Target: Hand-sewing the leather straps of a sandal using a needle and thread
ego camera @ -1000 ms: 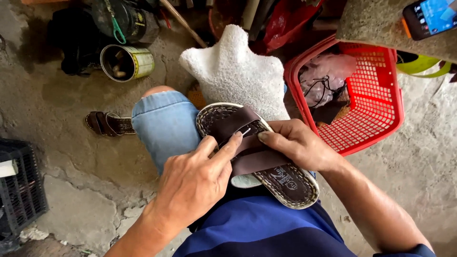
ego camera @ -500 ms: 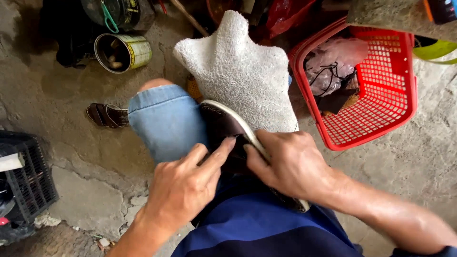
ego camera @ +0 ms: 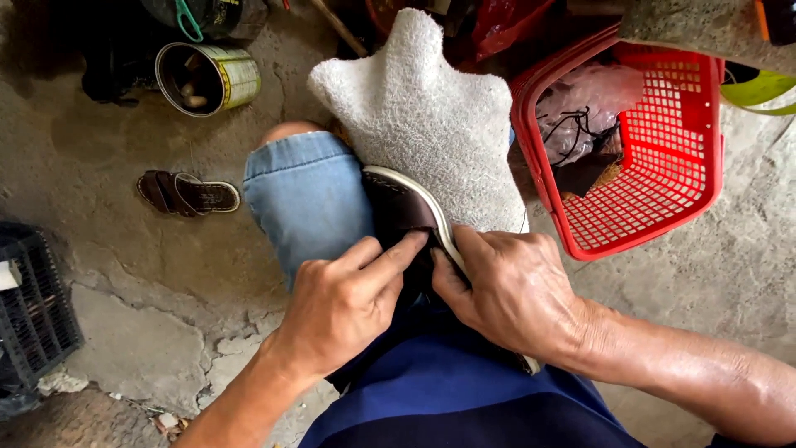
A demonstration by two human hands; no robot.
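**Gripping a brown sandal on edge over the lap**

Pressing on the dark strap with index finger extended: left hand [ego camera: 340, 307], remaining fingers curled, closed against the brown sandal [ego camera: 406, 217]. Clasping the sole's pale rim from the opposite side: right hand [ego camera: 514, 292], thumb and fingers wrapped round the sandal, tips nearly meeting those of the left. Tilted on edge between both hands, toe end pointing away from the body, heel end hidden beneath the right hand. Resting against a white foam block [ego camera: 423, 108] just behind, beside a knee in cut-off denim shorts [ego camera: 305, 197]. Below the hands, a blue shirt [ego camera: 448, 398]. Lying flat on the cracked concrete floor [ego camera: 124, 265] to the left, well apart: second brown sandal [ego camera: 189, 193]. Farther left, a black crate [ego camera: 33, 307]; beyond, an open tin can [ego camera: 207, 77] on its side. To the right, a red plastic basket [ego camera: 663, 191] holding a clear bag and dark scraps.
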